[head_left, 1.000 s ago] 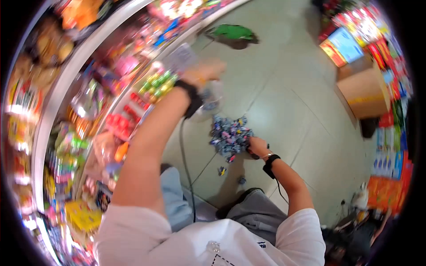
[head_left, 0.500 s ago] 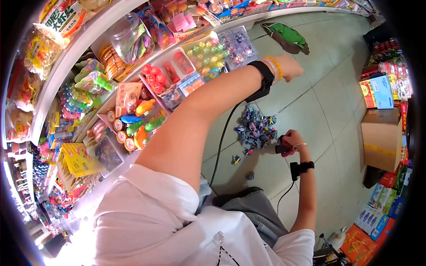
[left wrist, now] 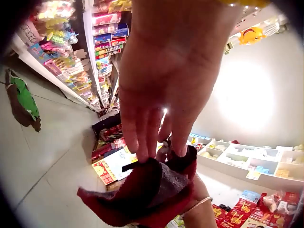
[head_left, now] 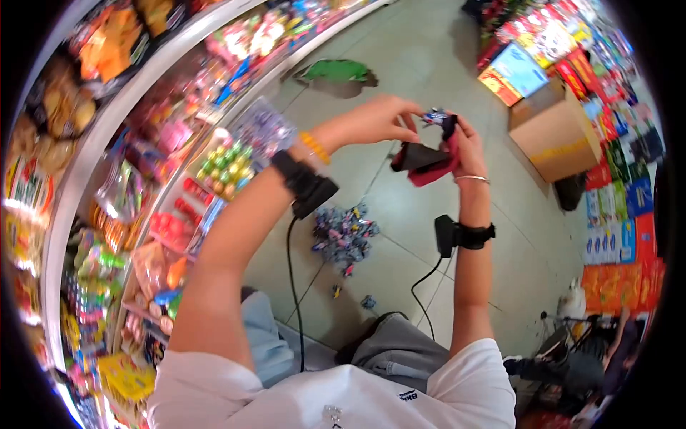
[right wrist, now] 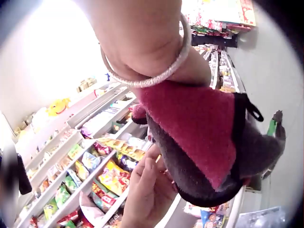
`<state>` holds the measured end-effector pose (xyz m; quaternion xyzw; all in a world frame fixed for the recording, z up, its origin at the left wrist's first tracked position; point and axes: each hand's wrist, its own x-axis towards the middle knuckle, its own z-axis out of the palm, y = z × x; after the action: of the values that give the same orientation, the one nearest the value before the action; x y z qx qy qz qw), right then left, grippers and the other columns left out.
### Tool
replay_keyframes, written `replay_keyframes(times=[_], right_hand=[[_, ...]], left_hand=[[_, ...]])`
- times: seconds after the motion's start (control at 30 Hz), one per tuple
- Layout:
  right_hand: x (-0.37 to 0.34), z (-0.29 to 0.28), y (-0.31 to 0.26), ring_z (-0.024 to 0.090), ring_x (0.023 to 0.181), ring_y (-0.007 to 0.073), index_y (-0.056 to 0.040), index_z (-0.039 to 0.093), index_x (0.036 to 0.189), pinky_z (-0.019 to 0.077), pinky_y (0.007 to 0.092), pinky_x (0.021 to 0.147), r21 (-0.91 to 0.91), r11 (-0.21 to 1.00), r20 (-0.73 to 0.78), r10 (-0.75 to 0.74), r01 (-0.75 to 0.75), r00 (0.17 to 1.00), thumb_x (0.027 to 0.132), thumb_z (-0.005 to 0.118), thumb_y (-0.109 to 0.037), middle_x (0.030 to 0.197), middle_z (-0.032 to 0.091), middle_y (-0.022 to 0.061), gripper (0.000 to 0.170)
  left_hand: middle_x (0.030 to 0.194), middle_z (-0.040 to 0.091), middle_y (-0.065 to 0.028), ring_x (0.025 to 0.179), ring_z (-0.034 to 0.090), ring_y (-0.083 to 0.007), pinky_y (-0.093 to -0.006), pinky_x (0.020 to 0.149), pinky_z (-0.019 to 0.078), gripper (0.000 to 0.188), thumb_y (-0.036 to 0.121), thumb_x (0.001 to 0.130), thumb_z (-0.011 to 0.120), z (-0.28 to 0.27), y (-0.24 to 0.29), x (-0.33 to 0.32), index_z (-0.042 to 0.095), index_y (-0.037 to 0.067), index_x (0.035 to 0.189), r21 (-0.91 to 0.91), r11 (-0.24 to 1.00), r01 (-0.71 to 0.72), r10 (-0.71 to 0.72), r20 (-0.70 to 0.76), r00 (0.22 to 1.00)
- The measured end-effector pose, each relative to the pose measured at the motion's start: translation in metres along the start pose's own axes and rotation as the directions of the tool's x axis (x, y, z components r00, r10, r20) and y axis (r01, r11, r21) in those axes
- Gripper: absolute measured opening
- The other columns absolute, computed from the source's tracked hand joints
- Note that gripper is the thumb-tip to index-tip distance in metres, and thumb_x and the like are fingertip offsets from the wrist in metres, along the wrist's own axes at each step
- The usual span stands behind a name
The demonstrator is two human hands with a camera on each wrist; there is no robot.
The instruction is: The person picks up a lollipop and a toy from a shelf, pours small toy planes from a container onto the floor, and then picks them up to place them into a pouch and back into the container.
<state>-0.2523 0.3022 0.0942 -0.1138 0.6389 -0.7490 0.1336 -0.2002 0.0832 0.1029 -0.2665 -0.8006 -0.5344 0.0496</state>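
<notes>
In the head view my right hand (head_left: 468,146) grips a red and dark grey cloth (head_left: 436,168) with black trim, held up above the floor. The right wrist view shows the cloth (right wrist: 194,128) draped below the wrist, with a small black loop at its edge. My left hand (head_left: 382,120) reaches in from the other side, thumb and index finger apart. A small blue-and-white packet (head_left: 434,116) shows between the two hands, right by the left index fingertip. In the left wrist view the left fingertips come to the cloth's edge, with straight fingers.
Small bluish wrapped pieces lie in a pile (head_left: 344,237) on the tiled floor, with two loose ones nearer my legs. Shelves of sweets and toys (head_left: 214,171) line the left. A cardboard box (head_left: 554,136) stands at right; a green and brown item (head_left: 336,71) lies ahead.
My right hand has lifted from beside the pile with the cloth, which has opened out. My left hand has come to meet it, and the packet now shows between them.
</notes>
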Motion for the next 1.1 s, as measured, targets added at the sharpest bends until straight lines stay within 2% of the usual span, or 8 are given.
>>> replay_keyframes(times=[0.23,0.33,0.43,0.53,0.57,0.73,0.9,1.1], right_hand=[[-0.017,0.017,-0.021,0.051,0.049,0.0097,-0.0030,0.060,0.101,0.0411,0.0215,0.045,0.110,0.992,-0.023,-0.067,0.069,0.997,0.092,0.048,-0.010,0.069,0.057,0.0013,0.017],[-0.024,0.022,-0.031,0.051,0.050,0.0093,-0.0022,0.060,0.102,0.0424,0.0219,0.046,0.065,0.990,-0.006,-0.126,0.126,0.992,0.092,0.048,-0.010,0.072,0.058,0.0013,0.017],[-0.034,0.031,-0.042,0.052,0.055,0.0075,-0.0009,0.059,0.106,0.0433,0.0209,0.048,-0.093,0.989,-0.046,-0.123,0.118,0.991,0.089,0.050,-0.004,0.076,0.059,0.0013,0.020],[-0.044,0.042,-0.049,0.053,0.064,0.0061,-0.0001,0.059,0.107,0.0446,0.0196,0.056,-0.142,0.980,-0.007,-0.141,0.138,0.990,0.084,0.053,0.002,0.080,0.060,0.0010,0.024],[-0.046,0.042,-0.051,0.053,0.067,0.0064,0.0000,0.059,0.107,0.0452,0.0199,0.059,-0.140,0.982,0.036,-0.122,0.125,0.992,0.083,0.053,0.002,0.082,0.060,0.0013,0.025],[-0.051,0.049,-0.052,0.054,0.081,0.0089,-0.0005,0.059,0.106,0.0466,0.0221,0.073,-0.047,0.983,0.094,-0.170,0.175,0.981,0.079,0.054,0.006,0.090,0.058,0.0031,0.028],[-0.057,0.043,-0.067,0.051,0.057,0.0040,-0.0012,0.059,0.112,0.0408,0.0169,0.046,-0.029,0.986,0.103,-0.160,0.164,0.982,0.084,0.044,0.001,0.083,0.061,0.0026,0.032],[-0.064,0.047,-0.080,0.049,0.050,0.0081,-0.0005,0.047,0.123,0.0370,0.0189,0.042,0.138,0.965,0.153,-0.245,0.225,0.957,0.082,0.042,-0.004,0.079,0.060,0.0073,0.042]], left_hand=[[0.073,0.065,-0.0077,0.061,0.063,-0.0129,-0.0253,0.055,0.0488,0.016,0.011,0.082,0.064,-0.002,0.047,0.006,0.060,-0.003,0.087,-0.146,0.984,0.098,-0.113,-0.100,0.988],[0.072,0.063,-0.0039,0.063,0.060,-0.0098,-0.0245,0.056,0.0474,0.018,0.015,0.084,0.063,-0.002,0.052,0.010,0.062,-0.002,0.089,-0.141,0.986,0.088,-0.105,-0.117,0.988],[0.072,0.063,-0.0075,0.064,0.061,-0.0163,-0.0281,0.056,0.0478,0.016,0.014,0.083,0.062,-0.001,0.055,0.010,0.062,-0.002,0.088,-0.017,1.000,0.016,-0.018,-0.152,0.988],[0.074,0.062,-0.0125,0.067,0.060,-0.0271,-0.0343,0.058,0.0481,0.013,0.011,0.081,0.060,0.007,0.058,0.007,0.061,0.000,0.089,0.504,0.833,-0.228,0.354,-0.170,0.920],[0.077,0.059,-0.0148,0.071,0.057,-0.0346,-0.0393,0.060,0.0475,0.013,0.009,0.077,0.060,0.013,0.061,0.004,0.059,0.002,0.088,0.545,0.815,-0.199,0.351,-0.190,0.917],[0.079,0.057,-0.0107,0.071,0.059,-0.0306,-0.0385,0.058,0.0479,0.014,0.005,0.072,0.059,0.020,0.077,-0.004,0.056,0.004,0.086,0.686,0.709,-0.163,0.354,-0.146,0.924],[0.078,0.056,-0.0074,0.066,0.059,-0.0273,-0.0362,0.053,0.0472,0.014,0.005,0.073,0.059,0.009,0.086,-0.001,0.056,0.005,0.087,0.706,0.673,-0.219,0.465,-0.173,0.868],[0.074,0.057,-0.0075,0.066,0.059,-0.0274,-0.0351,0.053,0.0464,0.015,0.008,0.077,0.060,0.005,0.100,-0.003,0.060,0.008,0.091,0.670,0.722,-0.173,0.437,-0.247,0.865]])
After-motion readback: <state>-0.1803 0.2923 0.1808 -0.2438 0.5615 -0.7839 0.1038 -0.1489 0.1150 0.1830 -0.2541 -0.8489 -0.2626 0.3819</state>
